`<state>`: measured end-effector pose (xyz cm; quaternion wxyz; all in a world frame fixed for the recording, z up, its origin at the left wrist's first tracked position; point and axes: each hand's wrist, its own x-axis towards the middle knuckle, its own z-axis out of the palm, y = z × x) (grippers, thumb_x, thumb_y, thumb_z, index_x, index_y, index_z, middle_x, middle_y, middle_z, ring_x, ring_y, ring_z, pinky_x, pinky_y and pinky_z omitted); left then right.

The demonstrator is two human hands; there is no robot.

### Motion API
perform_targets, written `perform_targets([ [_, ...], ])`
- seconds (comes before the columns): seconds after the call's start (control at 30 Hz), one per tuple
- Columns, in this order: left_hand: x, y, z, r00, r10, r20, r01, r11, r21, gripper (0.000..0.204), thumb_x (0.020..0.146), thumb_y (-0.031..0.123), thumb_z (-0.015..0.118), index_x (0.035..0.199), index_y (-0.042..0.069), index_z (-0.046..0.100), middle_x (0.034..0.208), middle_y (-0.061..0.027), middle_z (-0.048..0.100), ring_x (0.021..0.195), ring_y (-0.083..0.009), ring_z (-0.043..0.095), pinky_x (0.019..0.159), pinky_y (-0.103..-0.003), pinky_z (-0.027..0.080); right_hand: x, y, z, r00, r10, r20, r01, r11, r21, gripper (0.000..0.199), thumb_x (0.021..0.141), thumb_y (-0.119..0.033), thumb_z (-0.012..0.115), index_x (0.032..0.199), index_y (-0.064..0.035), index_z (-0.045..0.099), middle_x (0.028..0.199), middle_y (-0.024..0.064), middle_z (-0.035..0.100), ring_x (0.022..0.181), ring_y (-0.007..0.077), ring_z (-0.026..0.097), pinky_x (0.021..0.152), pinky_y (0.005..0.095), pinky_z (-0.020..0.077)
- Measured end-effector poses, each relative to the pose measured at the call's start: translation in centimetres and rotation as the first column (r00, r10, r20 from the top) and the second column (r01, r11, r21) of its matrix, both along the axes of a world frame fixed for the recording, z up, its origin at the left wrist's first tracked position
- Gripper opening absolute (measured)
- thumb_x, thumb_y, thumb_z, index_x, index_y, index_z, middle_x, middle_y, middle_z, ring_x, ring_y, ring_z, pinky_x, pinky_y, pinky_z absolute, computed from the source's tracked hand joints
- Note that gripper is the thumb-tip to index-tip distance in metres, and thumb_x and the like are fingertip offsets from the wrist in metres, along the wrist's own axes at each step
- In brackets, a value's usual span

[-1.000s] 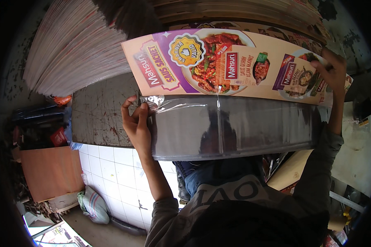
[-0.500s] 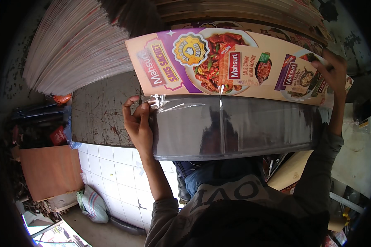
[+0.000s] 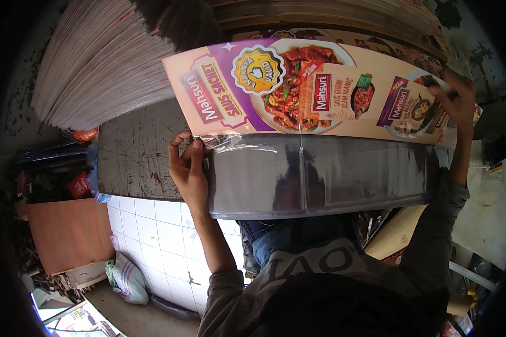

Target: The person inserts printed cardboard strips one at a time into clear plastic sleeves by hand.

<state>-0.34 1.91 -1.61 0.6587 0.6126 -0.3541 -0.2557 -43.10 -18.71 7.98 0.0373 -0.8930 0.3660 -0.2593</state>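
A long printed card strip (image 3: pixel 242 106), cream and purple with food pictures, spans the far side of the work surface. Between it and my body lies a stack of glossy clear plastic sleeves (image 3: pixel 247 180), grey in tone and reflecting light. My left hand (image 3: pixel 190 165) is at the sleeves' upper left corner, thumb and fingers pinching the crinkled clear film just below the strip's left end. My right hand (image 3: pixel 457 98) grips the strip's right end, thumb on the printed face and fingers partly behind it. The strip's near edge meets the film's far edge.
A tall fanned stack of sheets (image 3: pixel 104 62) stands at the far left. More printed strips (image 3: pixel 371 42) lie behind the held one. The scratched tabletop (image 3: pixel 135 151) shows at left. A brown board (image 3: pixel 67 236) and a tied white sack (image 3: pixel 129 279) are on the lower left.
The printed strip has shifted slightly left, and its left end has come a little nearer my left hand. Both hands keep nearly the same places.
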Motion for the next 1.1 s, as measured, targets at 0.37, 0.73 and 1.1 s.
perform_targets([
  [0.37, 0.1, 0.1, -0.3, 0.999, -0.022, 0.023, 0.024, 0.997, -0.067, 0.024, 0.088, 0.005, 0.054, 0.110, 0.000, 0.047, 0.076, -0.0059, 0.065, 0.072, -0.0040, 0.055, 0.066, -0.016, 0.039, 1.9, 0.2, -0.6, 0.998, -0.026, 0.065, 0.035, 0.989, -0.142, 0.028, 0.071, -0.018, 0.070, 0.072, 0.0019, 0.050, 0.056, 0.0083, 0.041, 0.047, 0.0152, 0.038, 0.045, 0.0276, 0.0333],
  [0.73, 0.2, 0.1, -0.5, 0.999, -0.032, 0.010, 0.032, 0.999, -0.019, 0.023, 0.089, 0.006, 0.051, 0.110, -0.001, 0.047, 0.076, -0.0051, 0.064, 0.071, -0.0034, 0.053, 0.065, -0.015, 0.037, 2.0, 0.5, -0.2, 0.998, 0.050, 0.050, -0.042, 0.989, -0.143, 0.028, 0.068, -0.017, 0.071, 0.072, 0.0020, 0.050, 0.058, 0.0086, 0.041, 0.049, 0.0165, 0.040, 0.047, 0.0287, 0.0338],
  [1.1, 0.0, -0.5, 0.0, 0.992, -0.042, 0.117, 0.040, 0.999, 0.021, 0.029, 0.091, 0.010, 0.050, 0.116, -0.003, 0.044, 0.090, -0.0108, 0.063, 0.083, -0.0090, 0.056, 0.076, -0.020, 0.040, 4.0, -1.5, -2.2, 0.977, 0.062, -0.206, -0.054, 0.998, 0.041, 0.032, 0.074, -0.025, 0.070, 0.074, -0.0001, 0.051, 0.060, 0.0090, 0.047, 0.054, 0.0164, 0.042, 0.052, 0.0293, 0.0369],
])
